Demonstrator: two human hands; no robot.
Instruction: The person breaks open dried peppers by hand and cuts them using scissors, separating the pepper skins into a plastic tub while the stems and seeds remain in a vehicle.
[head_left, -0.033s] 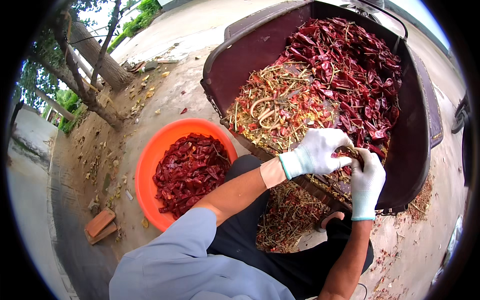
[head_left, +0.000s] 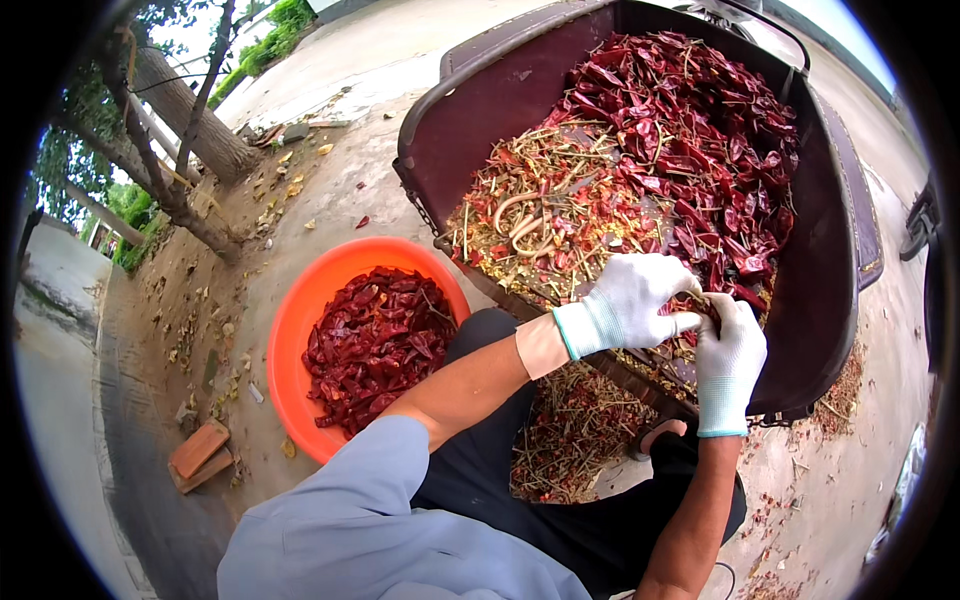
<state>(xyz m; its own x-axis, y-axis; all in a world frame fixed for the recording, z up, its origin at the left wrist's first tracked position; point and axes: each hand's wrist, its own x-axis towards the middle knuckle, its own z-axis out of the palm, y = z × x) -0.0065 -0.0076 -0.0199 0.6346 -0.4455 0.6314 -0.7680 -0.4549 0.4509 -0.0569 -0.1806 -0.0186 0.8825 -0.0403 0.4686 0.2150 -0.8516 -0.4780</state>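
Note:
My left hand [head_left: 645,300], in a white knit glove, is closed in a pinch over the near edge of a dark maroon cart bed [head_left: 510,85]. Right beside it, my right hand [head_left: 732,350], gloved alike, has its fingers bent in toward the left fingertips. Between them is a small brownish-red dried chili [head_left: 703,309], mostly hidden by the fingers. Beyond my hands, a heap of dark red dried chilies [head_left: 690,130] fills the far right of the bed. Loose stems, seeds and broken bits [head_left: 545,200] cover its left part.
An orange basin [head_left: 287,350] of dried chilies [head_left: 375,345] stands on the ground by my left knee. Stems and scraps [head_left: 575,435] are piled below the cart, between my legs. Bricks [head_left: 200,452] lie at far left, with trees [head_left: 185,110] behind.
The whole view has shifted slightly to the left. Both hands stay together at the cart's near edge, the fingertips barely moved.

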